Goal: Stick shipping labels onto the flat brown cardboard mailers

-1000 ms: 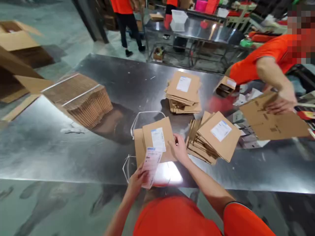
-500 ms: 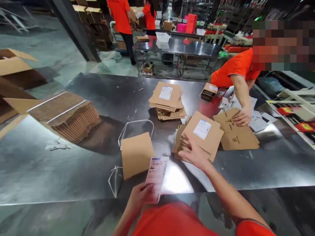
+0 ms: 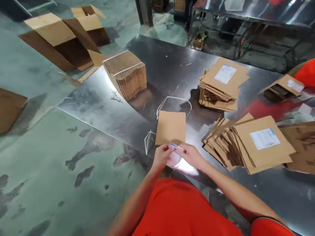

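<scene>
Both hands meet at the near edge of the metal table, just below a plain flat cardboard piece. My left hand pinches the left side of a white printed label. On its right side, my right hand has its fingers closed on the same label. The label's top is bent over between the fingertips. A loose white strap curves behind the cardboard piece. To the right lies a fanned pile of flat cardboard with a labelled piece on top.
A strapped cardboard bundle lies at the table's far left. Another labelled stack is at the back, with an open small box to its right. Open cartons stand on the floor. A red sleeve shows at the right edge.
The view has swung left and down. My right hand has left the labelled pile and joined my left hand at the label, which is now bent at its top.
</scene>
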A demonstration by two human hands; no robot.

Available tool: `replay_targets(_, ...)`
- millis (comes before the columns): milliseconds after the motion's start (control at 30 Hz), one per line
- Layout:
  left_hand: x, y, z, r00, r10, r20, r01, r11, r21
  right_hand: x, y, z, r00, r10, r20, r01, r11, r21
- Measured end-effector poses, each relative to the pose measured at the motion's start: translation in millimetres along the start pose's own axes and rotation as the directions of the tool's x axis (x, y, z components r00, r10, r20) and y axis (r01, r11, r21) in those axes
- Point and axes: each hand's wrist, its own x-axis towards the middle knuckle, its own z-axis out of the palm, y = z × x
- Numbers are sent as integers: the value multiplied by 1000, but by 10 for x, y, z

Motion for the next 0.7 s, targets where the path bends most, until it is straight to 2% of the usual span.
replay_targets(100, 114, -198, -8, 995, -42, -90, 45, 999, 24, 122, 73, 31, 998, -56, -26, 52, 986, -156)
replay_targets(167, 163, -355, -55, 989, -81, -127, 86, 996, 34, 294, 168, 21, 996, -90, 12, 91, 979, -184)
replay_targets(267, 185, -608, -132, 982, -141, -125, 146, 988, 39, 718, 325, -68, 994, -105, 12, 106, 974, -203)
replay_targets(400, 145, -878, -215, 978, -185, -100, 189, 981, 38, 1351, 470, -236, 995, -27, -91, -8, 933, -361)
replay_targets(533, 115, -980, -293, 972, -207, -112, 211, 977, 21, 1648, 512, -254, 999, 6, -39, -23, 898, -440)
replay_targets(700, 128, -982, -329, 967, -233, -102, 236, 972, 10, 1683, 543, -170, 999, 44, -2, -38, 846, -533)
